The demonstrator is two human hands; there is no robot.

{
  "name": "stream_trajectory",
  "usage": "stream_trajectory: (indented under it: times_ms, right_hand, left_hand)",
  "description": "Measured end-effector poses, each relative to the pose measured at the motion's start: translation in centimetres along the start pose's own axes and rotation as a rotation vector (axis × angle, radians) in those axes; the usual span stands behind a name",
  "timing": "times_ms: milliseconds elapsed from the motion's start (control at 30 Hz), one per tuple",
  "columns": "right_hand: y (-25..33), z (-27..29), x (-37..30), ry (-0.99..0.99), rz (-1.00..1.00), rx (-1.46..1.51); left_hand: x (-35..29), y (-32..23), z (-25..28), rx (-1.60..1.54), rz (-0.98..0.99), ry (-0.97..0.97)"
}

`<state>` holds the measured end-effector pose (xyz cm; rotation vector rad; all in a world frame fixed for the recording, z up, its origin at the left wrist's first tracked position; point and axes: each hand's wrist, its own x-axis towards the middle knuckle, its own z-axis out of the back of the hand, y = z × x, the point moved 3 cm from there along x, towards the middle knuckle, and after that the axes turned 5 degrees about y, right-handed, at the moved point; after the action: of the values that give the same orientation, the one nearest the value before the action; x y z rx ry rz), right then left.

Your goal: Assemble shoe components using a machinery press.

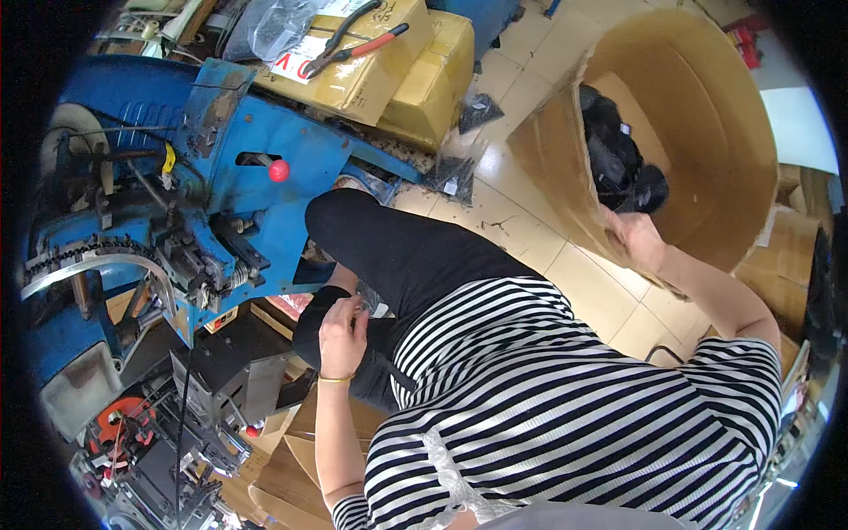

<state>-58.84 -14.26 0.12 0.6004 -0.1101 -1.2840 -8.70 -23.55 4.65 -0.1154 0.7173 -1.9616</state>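
My right hand point(638, 240) grips the near edge of a large open cardboard box point(724, 115), fingers closed over its rim. Inside that box lies a heap of dark bundles point(609, 146), some in clear plastic with small white labels. My left hand point(343, 337) is over my knee, its fingers curled in. A small clear plastic bag point(378, 302) with a white label shows at its fingertips and appears to be held there. What the bag contains cannot be made out.
To my left stands a blue machine point(283, 212) with a red knob point(279, 170) and a chain. Taped cartons point(415, 97) with pliers point(353, 44) on top are ahead. Dark plastic packets point(452, 177) lie on the tiled floor. Metal machine parts point(168, 450) fill the lower left.
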Motion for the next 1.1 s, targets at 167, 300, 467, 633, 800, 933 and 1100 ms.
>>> stream_trajectory:
  times_ms: [167,300,467,633,800,933,1100]
  right_hand:
    - [0.3,-0.3,-2.8,0.312,0.04,0.003]
    - [1.0,-1.6,-2.1,0.731,0.114,-0.193]
    - [2.8,-2.2,-1.2,0.778,0.146,-0.129]
    - [5.8,-2.8,1.4,0.821,0.303,-0.068]
    - [-2.0,-10.3,1.9,0.59,0.146,0.113]
    - [-9.3,-19.0,-2.2,0.696,0.252,-0.46]
    - [-12.1,-22.3,0.6,0.631,-0.128,-0.6]
  left_hand:
    - [-0.6,0.4,-0.3,-0.025,0.028,0.002]
    - [-1.0,0.2,-0.8,0.009,0.027,0.022]
    - [-1.3,0.7,-1.6,-0.037,0.077,0.041]
    - [-0.8,-0.3,-1.6,-0.012,0.091,0.089]
    - [-0.3,-0.3,-1.7,-0.008,0.081,0.082]
    - [0.6,-0.7,-1.9,0.019,0.045,0.106]
    - [3.6,-2.8,-2.5,0.031,0.034,0.036]
